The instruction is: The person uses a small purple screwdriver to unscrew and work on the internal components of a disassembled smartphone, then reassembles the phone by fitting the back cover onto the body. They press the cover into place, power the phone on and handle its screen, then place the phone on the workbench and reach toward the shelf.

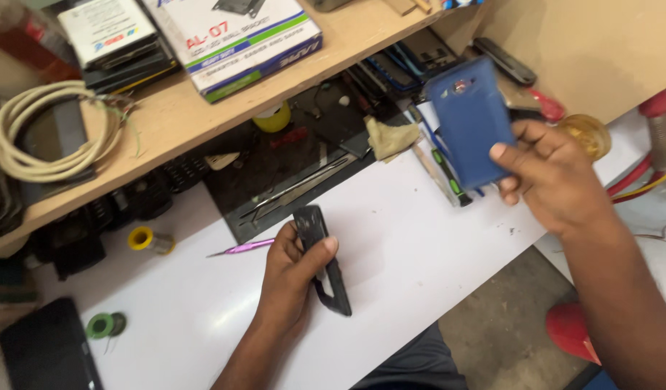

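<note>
A white, smooth-topped workbench point(390, 238) runs slantwise through the head camera's view, with a raw wooden shelf point(203, 115) above it. On the shelf sit a white cardboard box with blue and green bands point(235, 36), a stack of smaller flat boxes point(116, 40) and a coil of cream-coloured cable point(44, 133).

Over the bench's far edge, the person's right hand point(557, 177) holds up a blue plastic phone back cover point(469, 119), thumb pressed on its inner face and fingers curled behind it, the cover tilted and clear of the surface.

Lower down, near the middle of the bench, the left hand point(297, 271) closes around a black phone frame point(322, 260), thumb across its front; the frame stands on edge, its lower end touching the white top.

Just beside the left hand lies a slim pink-handled tool point(240, 249), and metal tweezers point(304, 189) rest on a dark mat point(297, 159) behind it. A small yellow spool point(141, 238) and a green spool point(105, 325) lie well apart on the left of the bench.
</note>
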The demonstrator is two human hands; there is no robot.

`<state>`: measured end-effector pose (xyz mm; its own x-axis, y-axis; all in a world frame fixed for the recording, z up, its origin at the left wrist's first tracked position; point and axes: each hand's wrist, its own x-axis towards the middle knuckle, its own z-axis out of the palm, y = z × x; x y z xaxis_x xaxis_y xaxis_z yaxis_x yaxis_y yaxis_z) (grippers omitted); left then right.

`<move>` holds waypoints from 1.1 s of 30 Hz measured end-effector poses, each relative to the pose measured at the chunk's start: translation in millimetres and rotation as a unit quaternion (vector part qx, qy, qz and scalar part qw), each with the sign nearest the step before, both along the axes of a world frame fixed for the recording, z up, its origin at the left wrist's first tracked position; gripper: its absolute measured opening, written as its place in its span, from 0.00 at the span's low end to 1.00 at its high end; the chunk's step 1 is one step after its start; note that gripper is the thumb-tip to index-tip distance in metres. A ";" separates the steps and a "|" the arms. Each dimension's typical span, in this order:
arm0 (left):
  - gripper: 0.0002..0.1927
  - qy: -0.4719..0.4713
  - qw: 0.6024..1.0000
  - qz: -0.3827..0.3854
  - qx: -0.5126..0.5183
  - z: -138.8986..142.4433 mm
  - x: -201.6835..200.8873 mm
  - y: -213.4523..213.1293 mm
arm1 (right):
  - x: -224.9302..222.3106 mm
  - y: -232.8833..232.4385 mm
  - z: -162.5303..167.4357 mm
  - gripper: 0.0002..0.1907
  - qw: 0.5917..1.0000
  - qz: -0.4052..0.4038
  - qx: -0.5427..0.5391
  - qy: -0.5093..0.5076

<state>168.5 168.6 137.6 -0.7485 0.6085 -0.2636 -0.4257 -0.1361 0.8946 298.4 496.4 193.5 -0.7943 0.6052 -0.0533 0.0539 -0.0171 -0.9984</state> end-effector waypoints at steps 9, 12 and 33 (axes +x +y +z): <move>0.15 -0.058 0.986 0.148 -0.045 14.3 -9.2 -77.3 | -6.0 -140.3 -14.9 0.14 0.820 0.127 0.550 -0.096; 0.15 -0.030 0.986 0.155 -0.044 10.0 -17.7 -111.2 | -17.7 -171.1 -6.8 0.24 0.807 0.206 0.534 -0.149; 0.17 -0.032 0.992 0.115 0.033 -34.5 -53.7 -171.3 | -83.3 -237.1 -37.9 0.44 0.661 0.216 0.652 -0.302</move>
